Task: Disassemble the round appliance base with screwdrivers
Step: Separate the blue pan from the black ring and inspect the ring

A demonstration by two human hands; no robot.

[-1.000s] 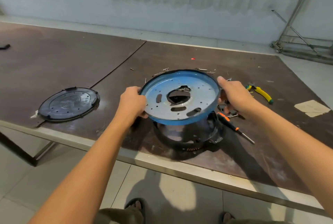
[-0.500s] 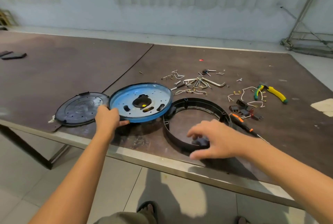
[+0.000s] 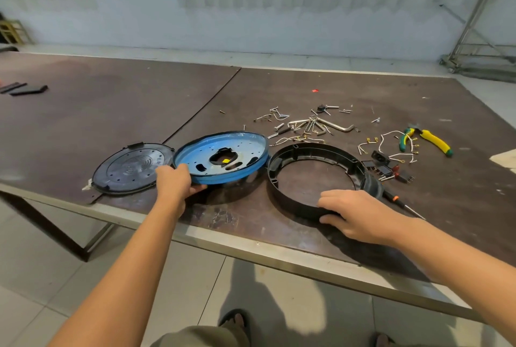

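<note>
My left hand grips the near left rim of a blue metal plate, which is tilted, its near side lifted off the table. Right of the plate lies a black plastic ring flat on the table. My right hand holds the ring's near rim, fingers over the top edge and thumb on the outer wall. A black round cover lies flat left of the blue plate. An orange-and-black screwdriver lies just right of the ring, partly hidden behind it.
Loose screws, hex keys and metal clips are scattered behind the plate and ring. Wires with terminals, small black connectors and yellow-green pliers lie to the right. The table's front edge runs just below my hands. Black strips lie far left.
The blue plate came off the black ring and went left beside the black cover. My right hand let go of the plate and took hold of the ring's near rim.
</note>
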